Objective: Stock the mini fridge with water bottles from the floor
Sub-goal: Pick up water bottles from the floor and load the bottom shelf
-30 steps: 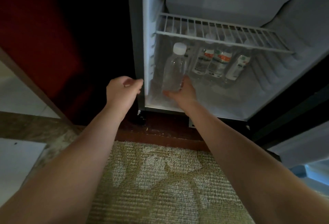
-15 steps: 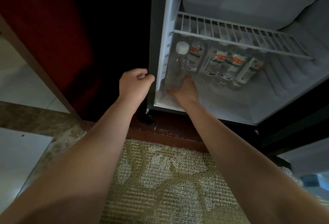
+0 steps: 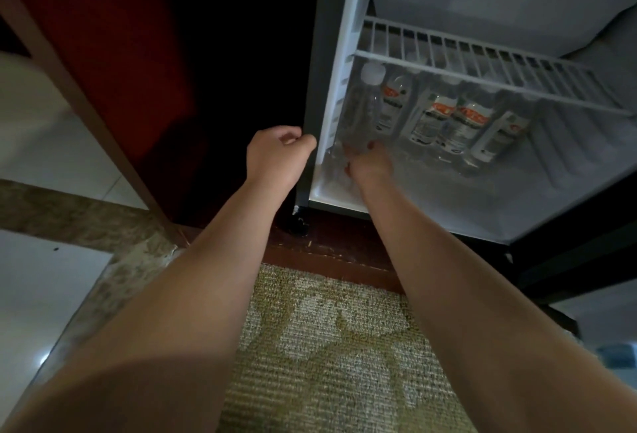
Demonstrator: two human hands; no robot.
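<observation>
A clear water bottle [image 3: 362, 112] is being gripped at its base by the right hand [image 3: 369, 164] inside the mini fridge [image 3: 517, 205]. The fridge's left edge is being clasped by the curled left hand [image 3: 275, 154].

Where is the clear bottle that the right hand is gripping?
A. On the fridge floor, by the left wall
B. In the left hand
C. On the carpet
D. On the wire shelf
A: the right hand grips the clear bottle upright below the wire shelf, beside the left wall.
</observation>
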